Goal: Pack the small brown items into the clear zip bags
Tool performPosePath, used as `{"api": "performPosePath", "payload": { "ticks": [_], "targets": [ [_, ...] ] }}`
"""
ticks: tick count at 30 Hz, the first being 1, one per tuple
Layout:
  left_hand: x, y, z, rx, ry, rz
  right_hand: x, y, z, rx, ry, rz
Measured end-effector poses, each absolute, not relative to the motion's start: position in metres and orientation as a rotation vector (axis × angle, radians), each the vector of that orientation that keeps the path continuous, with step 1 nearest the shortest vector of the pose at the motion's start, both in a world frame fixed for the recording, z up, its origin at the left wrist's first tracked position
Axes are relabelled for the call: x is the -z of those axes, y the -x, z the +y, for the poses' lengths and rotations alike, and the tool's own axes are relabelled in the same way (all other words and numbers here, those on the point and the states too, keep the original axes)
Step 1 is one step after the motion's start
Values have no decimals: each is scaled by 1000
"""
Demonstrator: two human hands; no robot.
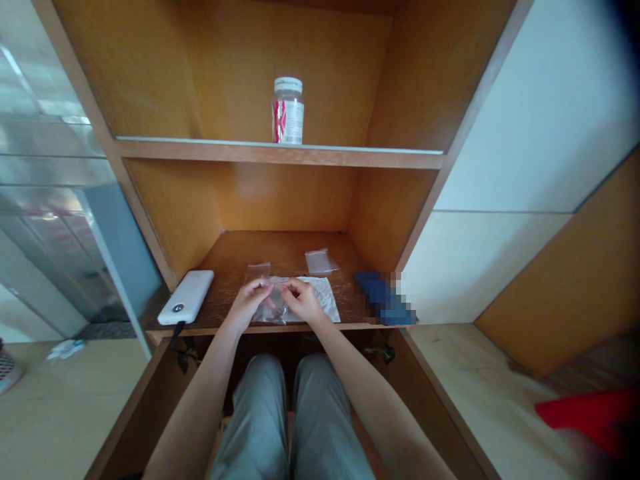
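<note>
Between my hands is a small clear plastic zip bag (274, 311), its top edge pinched on both sides. My left hand (249, 300) grips the left part of that edge, with thumb and fingers together. On the other side my right hand (302, 299) pinches it too. What the bag holds, if anything, is too small to make out. Beneath lies a crumpled white sheet (327, 299), partly covered by the bag and my right hand. Another clear bag (258, 269) lies just behind my left hand, and a flat clear bag (321, 261) lies farther back.
A white power bank (187, 297) with a black cable sits at the left of the wooden shelf (280, 243). On the right is a dark blue, pixelated object (383, 299). A white-capped bottle (289, 112) stands on the upper shelf. Below, my knees (295, 400) are between the cabinet's side panels.
</note>
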State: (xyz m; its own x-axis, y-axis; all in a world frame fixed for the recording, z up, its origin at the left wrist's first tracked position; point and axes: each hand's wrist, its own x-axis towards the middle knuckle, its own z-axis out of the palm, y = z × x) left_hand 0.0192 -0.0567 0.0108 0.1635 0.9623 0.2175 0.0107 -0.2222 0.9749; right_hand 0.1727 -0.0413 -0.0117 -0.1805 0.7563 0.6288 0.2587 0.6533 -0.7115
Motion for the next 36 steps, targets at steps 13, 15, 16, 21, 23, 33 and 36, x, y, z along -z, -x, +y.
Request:
{"api": "performPosePath", "payload": {
  "ticks": [13,15,16,21,23,33,36],
  "targets": [
    [-6,-18,-53,-1329,-1401,1018,11,-172,-40,-525,841,-1757],
    [-6,-18,-53,-1343,-1363,1018,10,-172,-41,-498,851,-1758],
    [-6,-19,-53,-1348,-1348,1012,10,-172,-41,-484,856,-1762],
    [-5,-19,-54,-1368,-1303,987,8,-173,-41,-468,855,-1791],
    [-4,-19,-54,-1380,-1267,983,8,-173,-42,-473,853,-1791],
    [-5,-17,-55,-1256,-1314,953,9,-175,-42,-517,803,-1809],
    [-3,-17,-54,-1270,-1337,958,12,-174,-41,-525,792,-1796]
  ]
}}
